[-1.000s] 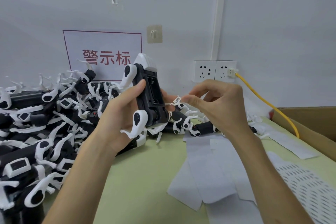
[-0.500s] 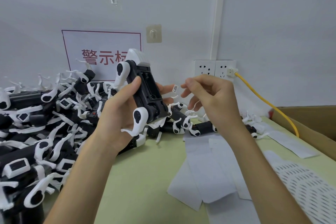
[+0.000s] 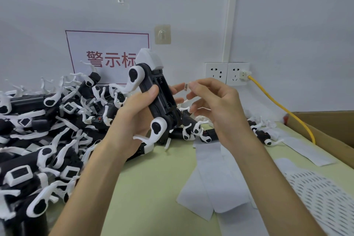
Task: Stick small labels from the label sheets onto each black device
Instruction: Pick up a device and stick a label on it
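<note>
My left hand [image 3: 132,119] grips a black device [image 3: 160,96] with white clips and a white cap, held upright and tilted above the green table [image 3: 149,188]. Its open black recess faces right. A small white label [image 3: 186,86] stands just right of the device, against a left fingertip that peeks out from behind it. My right hand [image 3: 216,105] is level with it, thumb and forefinger tips pinching the label's right edge. Label sheets [image 3: 212,184] lie on the table below my right forearm.
A big pile of black-and-white devices [image 3: 47,140] fills the left side up to the wall. A perforated white sheet [image 3: 318,197] lies at the right. A cardboard box [image 3: 329,130] stands far right, with a yellow cable [image 3: 277,105] running from the wall socket [image 3: 228,73].
The device has been raised and tilted a little. My right hand let go of the label, which stayed on the left fingertip, then came back to it.
</note>
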{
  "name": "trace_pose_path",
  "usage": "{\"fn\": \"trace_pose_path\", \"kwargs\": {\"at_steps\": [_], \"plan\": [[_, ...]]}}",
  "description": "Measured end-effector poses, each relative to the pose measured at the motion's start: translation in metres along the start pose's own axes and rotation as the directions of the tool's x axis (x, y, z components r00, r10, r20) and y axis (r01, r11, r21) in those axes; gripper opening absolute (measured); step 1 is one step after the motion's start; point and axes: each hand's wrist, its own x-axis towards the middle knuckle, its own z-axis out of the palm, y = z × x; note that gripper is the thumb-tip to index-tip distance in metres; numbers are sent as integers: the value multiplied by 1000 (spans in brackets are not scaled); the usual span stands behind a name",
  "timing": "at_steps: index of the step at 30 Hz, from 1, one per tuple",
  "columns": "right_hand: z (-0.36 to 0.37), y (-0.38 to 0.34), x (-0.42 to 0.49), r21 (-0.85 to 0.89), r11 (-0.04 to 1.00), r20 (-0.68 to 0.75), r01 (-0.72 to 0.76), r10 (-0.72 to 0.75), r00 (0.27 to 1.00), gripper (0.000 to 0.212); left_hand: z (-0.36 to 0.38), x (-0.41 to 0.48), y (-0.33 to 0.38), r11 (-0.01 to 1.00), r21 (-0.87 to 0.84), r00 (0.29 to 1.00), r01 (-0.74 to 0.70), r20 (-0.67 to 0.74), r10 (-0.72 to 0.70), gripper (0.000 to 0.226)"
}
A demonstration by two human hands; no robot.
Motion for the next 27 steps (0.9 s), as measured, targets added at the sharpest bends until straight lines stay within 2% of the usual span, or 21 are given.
{"fn": "trace_pose_path", "kwargs": {"at_steps": [2, 4, 7, 11, 16, 18, 20, 22, 24, 27], "plan": [[-1, -1, 0, -19, 999, 22, -39, 40, 999, 17, -1, 1, -1, 1000, 11, 1000, -5, -9, 5, 41], [0, -1, 0, -53, 994, 89, -95, 99, 991, 19, -1, 1, -2, 1000, 16, 1000, -18, 22, 18, 48], [2, 1, -1, -10, 989, 133, -151, 151, 980, 15, 0, 0, -1, 993, 113, 999, -43, 36, 39, 48], [3, 1, -1, 156, 975, 57, -158, 150, 987, 12, -5, 3, -7, 972, 228, 998, -61, 5, 61, 37], [-1, 0, 1, 97, 993, -44, -62, 67, 997, 10, -10, 5, -12, 951, 302, 998, -60, 5, 61, 35], [-5, -1, 3, -17, 1000, -36, 20, -20, 999, 13, -12, 5, -12, 941, 331, 998, -68, 9, 70, 42], [-12, -2, 4, -208, 968, 69, 139, -127, 989, 15, -13, 5, -10, 944, 323, 998, -63, 1, 66, 51], [-19, -2, 4, -380, 895, 192, 235, -172, 966, 17, -13, 4, -7, 958, 285, 999, -41, 10, 40, 58], [-23, -1, 3, -496, 822, 240, 281, -182, 954, 21, -10, 2, -4, 963, 267, 999, -29, 21, 24, 52], [-24, 0, 2, -578, 754, 250, 312, -200, 947, 16, -7, 1, -4, 955, 295, 1000, -17, 24, 10, 36]]}}
